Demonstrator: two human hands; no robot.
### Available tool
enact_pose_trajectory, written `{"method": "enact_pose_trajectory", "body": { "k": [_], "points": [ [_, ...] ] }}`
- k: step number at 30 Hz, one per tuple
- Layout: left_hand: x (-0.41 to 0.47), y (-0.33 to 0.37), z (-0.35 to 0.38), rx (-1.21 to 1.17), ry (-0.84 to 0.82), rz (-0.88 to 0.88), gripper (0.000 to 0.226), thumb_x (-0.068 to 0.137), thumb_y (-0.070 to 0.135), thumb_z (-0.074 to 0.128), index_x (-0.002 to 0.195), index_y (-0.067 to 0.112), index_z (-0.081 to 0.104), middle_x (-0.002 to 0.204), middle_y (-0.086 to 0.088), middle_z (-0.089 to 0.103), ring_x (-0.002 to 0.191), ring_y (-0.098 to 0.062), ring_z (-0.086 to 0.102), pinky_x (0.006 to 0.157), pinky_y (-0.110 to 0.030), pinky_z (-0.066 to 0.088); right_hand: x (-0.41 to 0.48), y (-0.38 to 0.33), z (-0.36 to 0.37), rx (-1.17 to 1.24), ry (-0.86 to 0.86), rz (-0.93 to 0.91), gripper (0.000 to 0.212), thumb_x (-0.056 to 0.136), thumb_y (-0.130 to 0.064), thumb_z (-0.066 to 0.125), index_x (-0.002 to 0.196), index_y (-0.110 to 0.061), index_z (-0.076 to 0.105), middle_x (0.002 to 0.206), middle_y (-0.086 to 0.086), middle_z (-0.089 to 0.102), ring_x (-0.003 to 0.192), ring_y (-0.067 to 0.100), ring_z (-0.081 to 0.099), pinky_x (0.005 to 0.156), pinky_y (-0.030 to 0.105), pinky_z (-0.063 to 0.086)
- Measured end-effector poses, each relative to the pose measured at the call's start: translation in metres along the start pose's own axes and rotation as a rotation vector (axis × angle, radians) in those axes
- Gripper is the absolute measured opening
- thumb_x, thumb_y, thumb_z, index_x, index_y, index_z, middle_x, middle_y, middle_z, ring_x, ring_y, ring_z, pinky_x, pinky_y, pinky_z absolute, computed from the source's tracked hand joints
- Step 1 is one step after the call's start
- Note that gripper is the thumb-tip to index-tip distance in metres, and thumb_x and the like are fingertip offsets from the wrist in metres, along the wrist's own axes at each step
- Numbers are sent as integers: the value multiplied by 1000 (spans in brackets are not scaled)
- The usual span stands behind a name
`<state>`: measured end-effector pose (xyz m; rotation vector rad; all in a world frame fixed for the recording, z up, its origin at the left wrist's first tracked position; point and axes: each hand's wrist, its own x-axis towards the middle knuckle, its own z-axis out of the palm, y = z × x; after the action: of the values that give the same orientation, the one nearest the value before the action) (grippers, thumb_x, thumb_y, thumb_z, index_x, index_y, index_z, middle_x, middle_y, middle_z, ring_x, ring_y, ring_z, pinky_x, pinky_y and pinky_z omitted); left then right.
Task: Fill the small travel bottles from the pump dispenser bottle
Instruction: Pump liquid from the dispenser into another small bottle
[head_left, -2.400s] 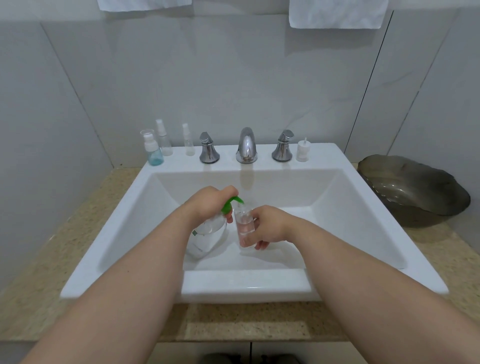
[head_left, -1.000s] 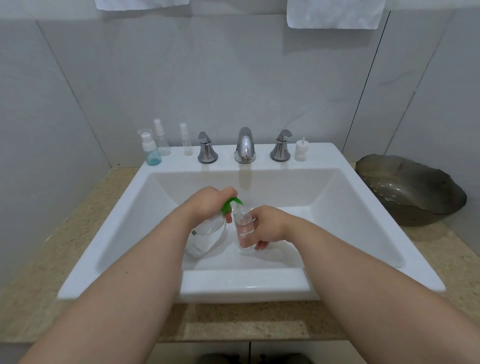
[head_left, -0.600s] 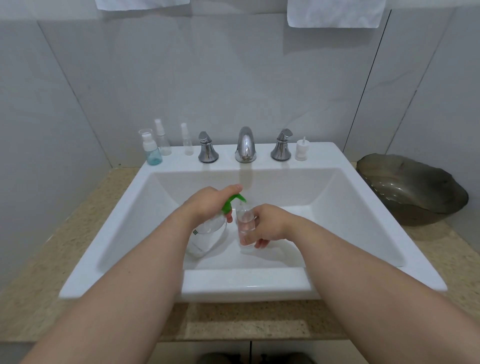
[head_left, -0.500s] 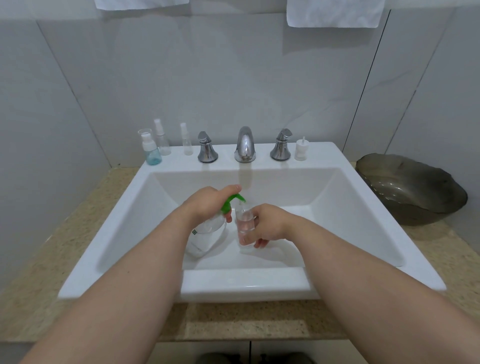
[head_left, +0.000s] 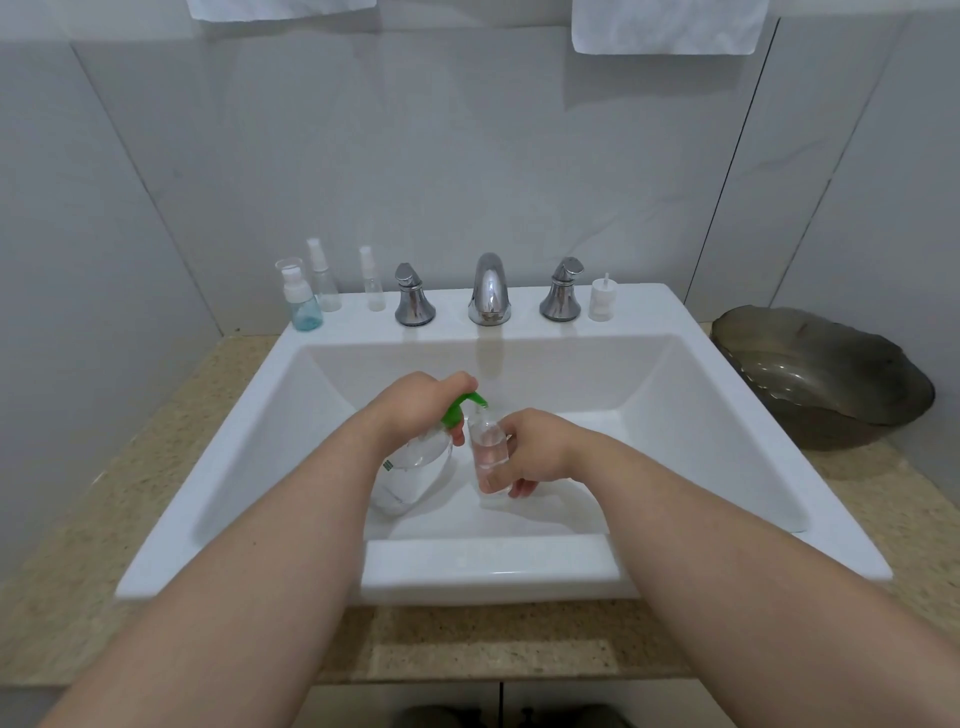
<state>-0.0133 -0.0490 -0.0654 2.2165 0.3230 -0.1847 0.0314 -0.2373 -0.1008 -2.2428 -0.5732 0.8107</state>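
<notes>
Set into countertop (head_left: 78, 519): sink (head_left: 727, 519).

On rear ledge of sink, left to right: capped travel bottle (head_left: 298, 304), tall spray bottle (head_left: 322, 283) just behind and right of it, short spray bottle (head_left: 371, 286), left tap handle (head_left: 413, 301), faucet spout (head_left: 488, 291) at centre, right tap handle (head_left: 561, 296), small bottle top (head_left: 601, 300).

In basin, before the spout: pump dispenser bottle (head_left: 415, 467) at left, open travel bottle (head_left: 488, 452) just beside it at right, mouth under pump nozzle. Left hand (head_left: 415, 400) on pump head; right hand (head_left: 535, 447) around open travel bottle.

On countertop right of sink, against wall: bowl (head_left: 821, 374).

On wall above, at top edge of view: left towel (head_left: 280, 5), right towel (head_left: 670, 26).
</notes>
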Motion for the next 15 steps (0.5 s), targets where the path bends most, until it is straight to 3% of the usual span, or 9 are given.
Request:
{"method": "enact_pose_trajectory", "body": {
  "k": [3,6,13,15],
  "points": [
    [1,0,0,11,-4,-2,60,85,57,47,58,11,73,76,-16,74,62,-21,43,70,-36,39,1,1,1,17,-12,4,50,72,-19,93,115,-15,67,110,10,72,84,32,77,85,45,63],
    [1,1,-1,10,-9,-6,60,91,53,47,63,7,75,64,-3,69,57,-19,40,68,-35,38,2,2,1,21,-14,9,45,71,-18,93,108,-17,68,109,10,72,84,33,77,85,45,63],
    [2,-3,0,-13,-8,-7,66,87,68,46,60,13,73,81,-6,78,67,-20,48,75,-38,43,-1,0,1,21,-9,4,49,73,-18,92,115,-16,66,111,8,71,81,29,77,83,42,64],
    [2,-2,0,-12,1,-12,72,88,74,46,60,14,74,77,-2,78,64,-19,49,76,-36,43,-2,-2,0,4,4,2,52,74,-20,91,119,-14,65,112,8,71,82,29,77,78,37,64]
  ]
}}
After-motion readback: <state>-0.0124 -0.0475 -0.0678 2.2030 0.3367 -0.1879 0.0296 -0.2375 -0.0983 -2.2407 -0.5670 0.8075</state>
